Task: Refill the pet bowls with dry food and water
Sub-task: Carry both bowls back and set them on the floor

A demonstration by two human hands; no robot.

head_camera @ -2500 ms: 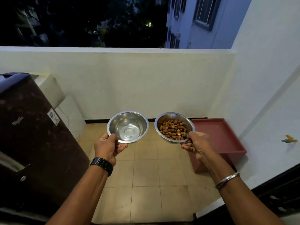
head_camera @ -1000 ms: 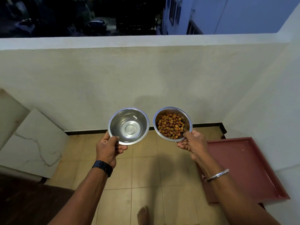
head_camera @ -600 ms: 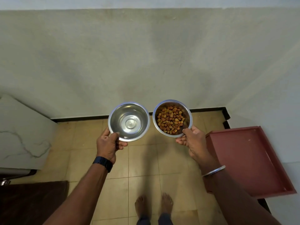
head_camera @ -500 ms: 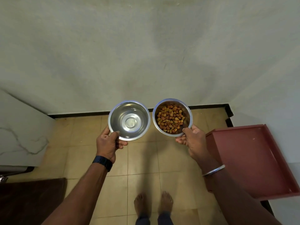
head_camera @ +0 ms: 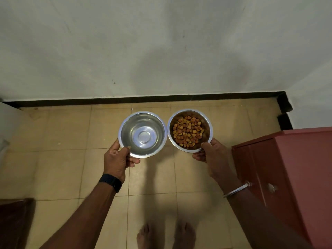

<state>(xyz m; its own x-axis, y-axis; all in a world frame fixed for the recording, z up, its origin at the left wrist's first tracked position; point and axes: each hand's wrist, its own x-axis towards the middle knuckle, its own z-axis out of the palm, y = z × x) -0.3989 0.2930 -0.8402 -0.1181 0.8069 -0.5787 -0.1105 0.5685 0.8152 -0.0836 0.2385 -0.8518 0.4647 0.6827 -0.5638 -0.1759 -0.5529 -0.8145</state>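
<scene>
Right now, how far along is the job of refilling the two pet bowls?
Done: dry food lies in the right bowl, which the right hand holds by its rim. In hand: the left hand grips the left bowl; I cannot tell whether it holds water. Left: both bowls are held above the tiled floor, not yet set down.

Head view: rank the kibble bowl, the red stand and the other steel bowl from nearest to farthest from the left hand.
1. The steel bowl: gripped at its near rim by the left hand.
2. The kibble bowl: just right of it, held by the right hand.
3. The red stand: far right, beyond the right hand.
</scene>
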